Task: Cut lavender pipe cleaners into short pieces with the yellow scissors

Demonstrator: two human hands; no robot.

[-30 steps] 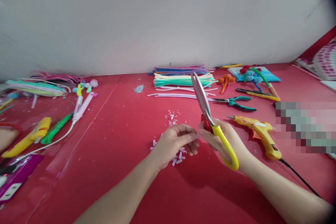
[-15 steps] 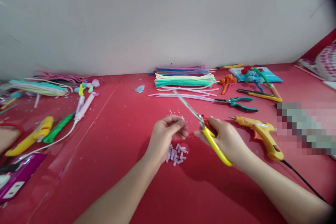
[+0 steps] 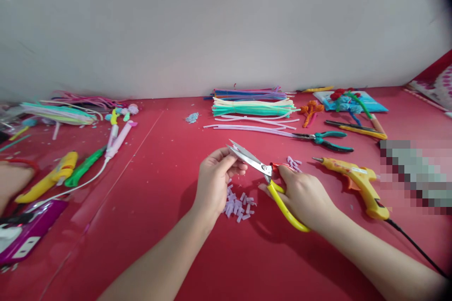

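My right hand (image 3: 303, 193) is wrapped round the handles of a pair of scissors (image 3: 287, 209) with yellow and red grips. The blades are slightly apart and reach left to the fingertips of my left hand (image 3: 215, 178). That hand is closed in a pinch on a short lilac pipe cleaner piece (image 3: 235, 147), mostly hidden by fingers and blades. Below my left hand lies a loose pile of short lilac pipe cleaner pieces (image 3: 238, 206) on the red table (image 3: 226, 263). A smaller group of lilac pieces (image 3: 294, 163) sits just beyond my right hand.
At the back lie bundled pipe cleaners (image 3: 252, 108), loose lilac stems (image 3: 247, 128) and green-handled pliers (image 3: 328, 140). A yellow glue gun (image 3: 363, 183) rests at right. Another person's hand (image 3: 12, 181), a purple power strip (image 3: 33, 233) and a pink tool with a white cord (image 3: 120, 138) are at left.
The scissor blades have swung down and come to my left fingertips, closing partway. My right hand has lowered slightly, and the small group of lilac pieces behind it now shows clearly.
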